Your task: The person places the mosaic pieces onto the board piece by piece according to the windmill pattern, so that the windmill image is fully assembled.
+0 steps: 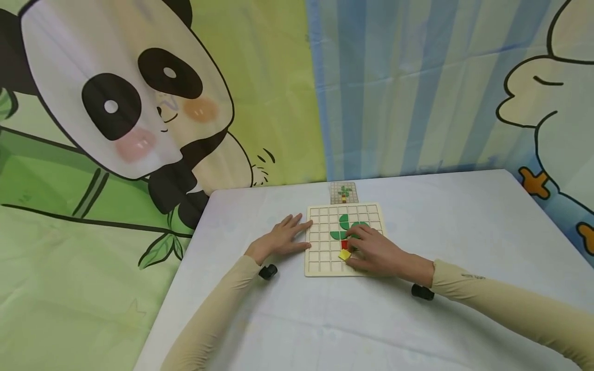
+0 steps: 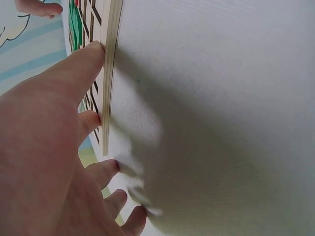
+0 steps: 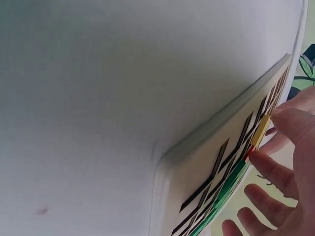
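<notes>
A pale wooden grid board (image 1: 312, 257) lies on the white table, with several green rounded pieces (image 1: 343, 221) and a red square piece (image 1: 344, 245) on it. My right hand (image 1: 378, 252) is over the board's right half, pinching a yellow square piece (image 1: 344, 255) between thumb and index finger. That yellow piece (image 3: 261, 130) sits slightly turned beside the red one, low over the grid. My left hand (image 1: 285, 236) lies spread at the board's left edge. In the left wrist view, thumb and index finger of the left hand (image 2: 44, 128) touch the board's rim (image 2: 112, 64).
Just behind the board lies a small pattern card (image 1: 343, 187) showing green, red and yellow shapes on a grid. The white table (image 1: 455, 221) extends around the board. Behind it hangs a cloth (image 1: 269, 103) printed with a panda and stripes.
</notes>
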Action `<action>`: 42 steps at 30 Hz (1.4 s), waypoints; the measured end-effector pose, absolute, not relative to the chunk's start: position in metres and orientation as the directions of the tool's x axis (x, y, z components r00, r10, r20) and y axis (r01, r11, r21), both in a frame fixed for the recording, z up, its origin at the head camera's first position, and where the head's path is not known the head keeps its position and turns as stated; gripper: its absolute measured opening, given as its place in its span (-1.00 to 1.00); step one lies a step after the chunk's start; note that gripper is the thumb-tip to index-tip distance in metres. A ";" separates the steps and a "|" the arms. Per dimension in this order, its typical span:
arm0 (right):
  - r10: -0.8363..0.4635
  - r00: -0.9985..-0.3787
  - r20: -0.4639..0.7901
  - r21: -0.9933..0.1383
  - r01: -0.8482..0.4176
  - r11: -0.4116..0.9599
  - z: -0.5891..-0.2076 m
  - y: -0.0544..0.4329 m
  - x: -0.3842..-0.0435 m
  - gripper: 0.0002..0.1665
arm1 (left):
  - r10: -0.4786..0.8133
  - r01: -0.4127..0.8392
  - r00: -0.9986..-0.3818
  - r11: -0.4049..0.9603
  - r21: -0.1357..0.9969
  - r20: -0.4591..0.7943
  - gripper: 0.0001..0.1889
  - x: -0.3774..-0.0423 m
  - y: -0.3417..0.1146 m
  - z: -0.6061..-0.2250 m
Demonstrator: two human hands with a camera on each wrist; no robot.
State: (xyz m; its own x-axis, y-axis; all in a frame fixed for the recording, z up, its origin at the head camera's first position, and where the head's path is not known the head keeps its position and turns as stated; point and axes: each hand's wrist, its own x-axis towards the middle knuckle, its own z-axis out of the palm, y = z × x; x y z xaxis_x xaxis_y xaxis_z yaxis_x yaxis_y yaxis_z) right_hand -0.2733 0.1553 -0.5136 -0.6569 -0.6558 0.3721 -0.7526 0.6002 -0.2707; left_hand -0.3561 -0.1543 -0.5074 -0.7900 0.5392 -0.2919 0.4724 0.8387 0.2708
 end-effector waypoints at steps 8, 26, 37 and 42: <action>-0.646 -0.693 0.321 -0.248 -0.720 0.649 -0.510 0.153 -0.272 -0.82 | 0.549 0.471 -0.781 0.831 0.296 -0.299 -0.19 -0.356 -0.154 -0.506; -0.649 -0.710 0.275 -0.216 -0.703 0.677 -0.500 0.169 -0.264 -0.75 | 0.540 0.471 -0.787 0.838 0.276 -0.298 -0.19 -0.354 -0.153 -0.504; -0.546 -0.818 0.179 -0.271 -0.575 0.772 -0.474 0.273 -0.225 -0.31 | 0.552 0.483 -0.785 0.830 0.278 -0.281 -0.19 -0.356 -0.155 -0.510; -0.446 -0.895 0.006 -0.288 -0.429 0.856 -0.475 0.317 -0.200 -0.26 | 0.556 0.492 -0.785 0.828 0.270 -0.274 -0.19 -0.357 -0.156 -0.512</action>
